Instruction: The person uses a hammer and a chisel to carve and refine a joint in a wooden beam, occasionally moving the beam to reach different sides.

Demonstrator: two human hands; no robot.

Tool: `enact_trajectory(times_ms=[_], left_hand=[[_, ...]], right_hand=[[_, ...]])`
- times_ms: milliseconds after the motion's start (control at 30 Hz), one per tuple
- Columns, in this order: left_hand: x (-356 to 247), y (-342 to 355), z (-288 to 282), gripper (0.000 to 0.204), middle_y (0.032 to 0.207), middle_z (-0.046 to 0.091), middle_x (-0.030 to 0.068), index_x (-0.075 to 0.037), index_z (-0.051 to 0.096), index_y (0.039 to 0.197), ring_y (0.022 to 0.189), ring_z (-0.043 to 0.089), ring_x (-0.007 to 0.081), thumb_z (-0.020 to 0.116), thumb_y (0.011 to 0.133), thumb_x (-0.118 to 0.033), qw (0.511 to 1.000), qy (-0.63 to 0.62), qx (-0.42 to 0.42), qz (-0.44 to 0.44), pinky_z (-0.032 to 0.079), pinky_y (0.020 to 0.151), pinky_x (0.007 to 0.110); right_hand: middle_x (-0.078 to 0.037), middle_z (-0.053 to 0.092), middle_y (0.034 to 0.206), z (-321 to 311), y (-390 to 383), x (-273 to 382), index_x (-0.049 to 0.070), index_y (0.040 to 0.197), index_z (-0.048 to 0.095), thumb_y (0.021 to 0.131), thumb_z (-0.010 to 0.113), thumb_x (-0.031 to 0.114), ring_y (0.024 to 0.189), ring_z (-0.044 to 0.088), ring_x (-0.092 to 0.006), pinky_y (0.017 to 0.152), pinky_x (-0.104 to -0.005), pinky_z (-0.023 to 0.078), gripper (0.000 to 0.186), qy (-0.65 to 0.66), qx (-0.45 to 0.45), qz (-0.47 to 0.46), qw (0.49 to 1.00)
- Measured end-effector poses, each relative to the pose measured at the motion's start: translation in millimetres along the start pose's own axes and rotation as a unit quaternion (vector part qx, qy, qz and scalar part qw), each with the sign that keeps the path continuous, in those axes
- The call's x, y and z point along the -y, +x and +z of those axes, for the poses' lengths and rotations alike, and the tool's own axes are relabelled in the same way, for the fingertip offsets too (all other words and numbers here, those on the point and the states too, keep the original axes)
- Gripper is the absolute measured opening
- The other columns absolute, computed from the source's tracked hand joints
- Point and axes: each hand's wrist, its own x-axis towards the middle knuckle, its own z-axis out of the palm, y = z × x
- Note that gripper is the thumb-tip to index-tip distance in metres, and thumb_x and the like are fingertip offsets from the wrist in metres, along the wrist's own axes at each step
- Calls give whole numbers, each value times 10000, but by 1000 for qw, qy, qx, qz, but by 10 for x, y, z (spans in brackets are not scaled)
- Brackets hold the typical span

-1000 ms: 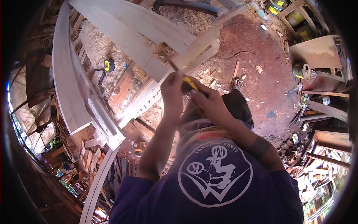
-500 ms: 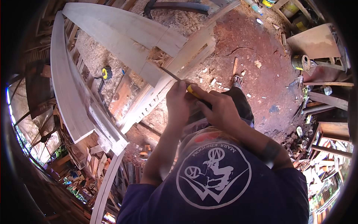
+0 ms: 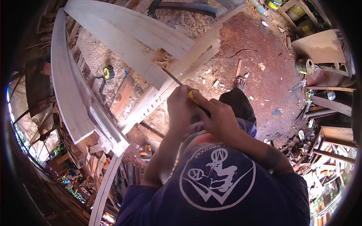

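Note:
Both my hands grip a chisel with a yellow handle [image 3: 193, 97]. My left hand [image 3: 180, 107] wraps the front of the tool, close to the metal blade [image 3: 171, 77]. Just behind it, my right hand [image 3: 218, 120] closes over the handle's rear end. The blade points up and to the left, and its tip rests at a rough notch with curled shavings [image 3: 163, 58] in a wide pale plank [image 3: 124, 34]. That plank crosses a long notched wooden beam [image 3: 177, 81].
A long curved plank [image 3: 62, 79] runs down the left side. A yellow tape measure [image 3: 108, 72] lies on the sawdust. A black hose [image 3: 188, 6] sits at the top, with tins [image 3: 305, 66] and a board [image 3: 320, 47] at right. My sandalled foot [image 3: 239, 83] stands on red earth.
My hands and the chisel have slid slightly down and to the right in the picture. The blade's tip stays at the notch, and both hands keep their grip.

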Motion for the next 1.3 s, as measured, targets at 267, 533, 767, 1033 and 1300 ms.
enact_trajectory(times_ms=[267,533,767,1033,1300], left_hand=[[-124,220,-78,255,966,708,128,13,654,1049,862,715,213,540,1092,-211,990,-124,33,60,624,795,356],[-75,172,-43,392,925,675,134,46,662,1025,861,673,225,491,1077,-303,997,-54,23,57,532,807,382],[114,101,-173,247,919,678,139,-6,671,966,828,702,267,589,1011,-235,976,187,-2,111,561,739,412],[-47,28,59,315,919,679,84,-6,643,1063,832,695,183,521,1089,-295,998,-51,16,-31,595,758,327],[-129,272,-107,234,986,683,88,-24,638,1099,841,687,188,569,1083,-247,994,-109,10,-31,561,695,298]], right_hand=[[-209,704,878,141,232,-12,168,1478,574,938,689,147,746,701,-393,720,-464,563,552,-29,-2,-27,999],[-205,711,928,22,172,-46,182,1458,584,954,653,189,818,713,-390,732,-471,558,509,-13,41,17,999],[-220,702,910,113,142,-60,153,1461,586,924,687,135,813,708,-377,741,-469,562,547,-25,0,-32,999],[-201,679,855,-14,12,-38,160,1490,559,924,683,124,774,695,-384,712,-469,555,581,0,-3,1,1000],[-182,725,1007,216,335,-141,152,1475,544,991,623,192,897,715,-387,791,-475,552,492,24,24,3,999]])
